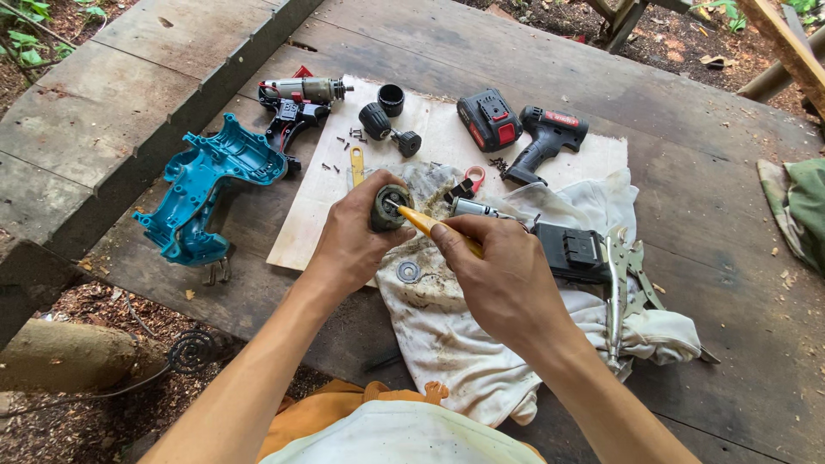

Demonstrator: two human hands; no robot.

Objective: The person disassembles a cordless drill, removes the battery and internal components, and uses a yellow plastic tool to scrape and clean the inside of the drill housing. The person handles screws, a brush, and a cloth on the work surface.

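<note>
A dark cylindrical gearbox part (389, 207) sits clamped in the left hand (357, 241), open end up, above a stained white cloth (447, 344). The right hand (503, 275) pinches a yellow-handled tool (427, 225), its tip touching the part's open end. A metal washer (408, 272) lies on the cloth just below. Farther out on the wooden table (705, 155) lie a teal drill shell (202, 185), a black drill body (546, 137) and a battery pack (488, 119).

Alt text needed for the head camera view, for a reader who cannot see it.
The left hand holds a small greasy cylinder while the right hand pokes a yellow tool into its open end, above a stained white rag. Drill parts, a teal shell and a black battery lie around on the wooden table.
</note>
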